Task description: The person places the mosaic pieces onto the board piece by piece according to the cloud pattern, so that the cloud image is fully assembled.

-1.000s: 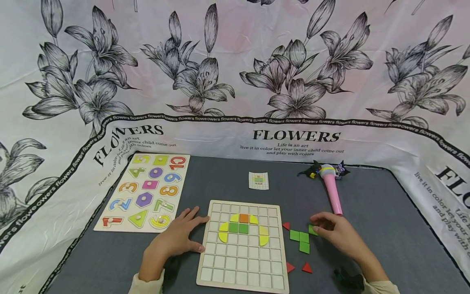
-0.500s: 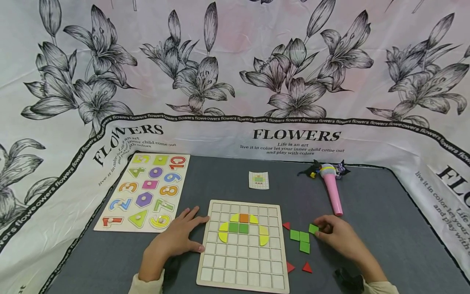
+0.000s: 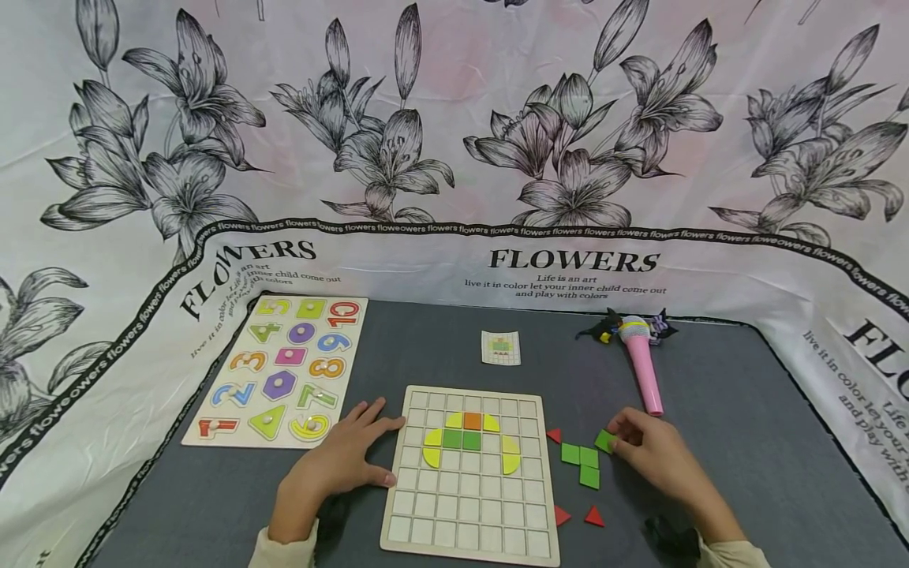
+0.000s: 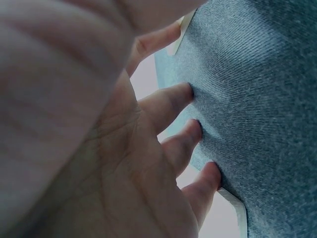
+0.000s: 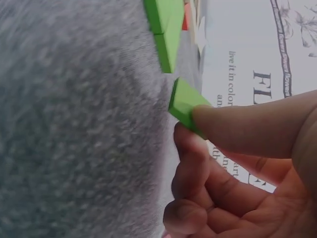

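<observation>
My right hand [image 3: 653, 450] pinches a green square tile [image 5: 184, 101] between thumb and fingers, at the right of the loose pieces. Several other green tiles [image 3: 588, 457] lie together just left of it on the grey cloth. A wooden grid board [image 3: 469, 505] lies in front, holding yellow quarter-round pieces [image 3: 510, 456], an orange square [image 3: 472, 421] and two green squares [image 3: 461, 440]. With fingers spread, my left hand [image 3: 341, 457] rests at the board's left side, thumb and index finger touching its edge; the other fingertips [image 4: 194, 126] touch the cloth in the left wrist view.
Red triangles [image 3: 594, 517] lie right of the board. A small pattern card [image 3: 500, 349] sits behind it. At the back left lies a number-and-shape puzzle board [image 3: 284, 371]; at the back right, a pink toy microphone [image 3: 642, 367] beside a dark object [image 3: 607, 327].
The right hand's fingers have closed on the green tile and shifted it slightly, turning it and tilting it up. The left hand and the board have stayed in place.
</observation>
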`<action>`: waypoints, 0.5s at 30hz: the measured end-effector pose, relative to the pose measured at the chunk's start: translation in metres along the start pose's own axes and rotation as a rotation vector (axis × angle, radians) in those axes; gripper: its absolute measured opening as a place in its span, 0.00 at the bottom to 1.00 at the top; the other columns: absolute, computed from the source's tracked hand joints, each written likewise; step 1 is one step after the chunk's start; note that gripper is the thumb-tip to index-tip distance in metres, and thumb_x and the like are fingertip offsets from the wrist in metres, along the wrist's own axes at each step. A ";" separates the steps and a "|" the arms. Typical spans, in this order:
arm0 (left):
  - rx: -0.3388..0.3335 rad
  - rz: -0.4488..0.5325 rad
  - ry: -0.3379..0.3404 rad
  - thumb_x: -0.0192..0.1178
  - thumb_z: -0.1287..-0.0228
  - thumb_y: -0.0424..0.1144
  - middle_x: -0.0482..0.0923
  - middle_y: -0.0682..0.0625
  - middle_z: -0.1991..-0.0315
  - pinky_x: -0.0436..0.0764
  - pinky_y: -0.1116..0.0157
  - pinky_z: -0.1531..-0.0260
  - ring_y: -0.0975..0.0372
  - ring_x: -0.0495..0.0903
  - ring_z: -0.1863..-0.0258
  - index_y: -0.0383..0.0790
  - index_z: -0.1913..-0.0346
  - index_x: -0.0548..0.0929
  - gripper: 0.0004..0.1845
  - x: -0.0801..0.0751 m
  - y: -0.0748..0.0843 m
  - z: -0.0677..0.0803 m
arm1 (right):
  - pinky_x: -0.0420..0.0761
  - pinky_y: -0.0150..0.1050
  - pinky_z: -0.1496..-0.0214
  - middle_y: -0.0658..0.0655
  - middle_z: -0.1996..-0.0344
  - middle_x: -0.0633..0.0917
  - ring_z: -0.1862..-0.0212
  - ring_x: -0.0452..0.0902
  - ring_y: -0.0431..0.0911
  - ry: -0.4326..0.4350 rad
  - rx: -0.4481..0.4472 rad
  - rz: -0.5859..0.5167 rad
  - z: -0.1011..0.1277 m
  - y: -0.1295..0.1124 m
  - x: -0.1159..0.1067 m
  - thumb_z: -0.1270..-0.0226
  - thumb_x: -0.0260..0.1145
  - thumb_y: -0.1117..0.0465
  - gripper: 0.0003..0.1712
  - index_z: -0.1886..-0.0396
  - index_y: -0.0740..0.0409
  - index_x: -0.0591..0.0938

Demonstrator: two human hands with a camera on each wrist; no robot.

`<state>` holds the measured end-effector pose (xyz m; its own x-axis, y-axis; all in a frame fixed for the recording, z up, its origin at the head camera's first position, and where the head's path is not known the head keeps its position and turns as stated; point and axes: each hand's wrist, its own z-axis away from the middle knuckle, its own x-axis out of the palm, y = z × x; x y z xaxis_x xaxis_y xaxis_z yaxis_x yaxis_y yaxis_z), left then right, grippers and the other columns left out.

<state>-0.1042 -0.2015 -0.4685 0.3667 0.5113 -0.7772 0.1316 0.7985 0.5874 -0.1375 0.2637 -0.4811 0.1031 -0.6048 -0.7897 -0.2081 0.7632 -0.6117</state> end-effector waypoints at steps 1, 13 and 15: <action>-0.002 0.001 0.000 0.84 0.47 0.47 0.58 0.35 0.17 0.55 0.29 0.27 0.33 0.50 0.18 0.47 0.24 0.78 0.45 0.000 0.001 0.000 | 0.78 0.38 0.65 0.46 0.68 0.84 0.66 0.77 0.40 0.007 0.000 -0.005 0.000 -0.001 0.000 0.35 0.76 0.71 0.09 0.61 0.56 0.85; 0.001 -0.007 -0.004 0.84 0.46 0.47 0.58 0.34 0.17 0.56 0.29 0.27 0.33 0.50 0.18 0.46 0.24 0.78 0.45 0.000 0.000 0.000 | 0.78 0.36 0.65 0.49 0.68 0.84 0.66 0.77 0.41 -0.007 -0.052 -0.206 -0.013 -0.030 0.016 0.31 0.74 0.72 0.07 0.59 0.58 0.86; 0.002 -0.007 -0.004 0.84 0.46 0.47 0.58 0.34 0.17 0.56 0.29 0.27 0.33 0.50 0.18 0.45 0.24 0.78 0.45 0.000 0.001 0.000 | 0.78 0.36 0.66 0.49 0.68 0.84 0.66 0.77 0.41 -0.022 -0.066 -0.224 -0.015 -0.035 0.020 0.31 0.74 0.71 0.07 0.59 0.57 0.86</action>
<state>-0.1043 -0.2011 -0.4680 0.3698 0.5040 -0.7805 0.1366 0.8015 0.5823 -0.1430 0.2214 -0.4753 0.1753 -0.7518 -0.6357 -0.2405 0.5934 -0.7681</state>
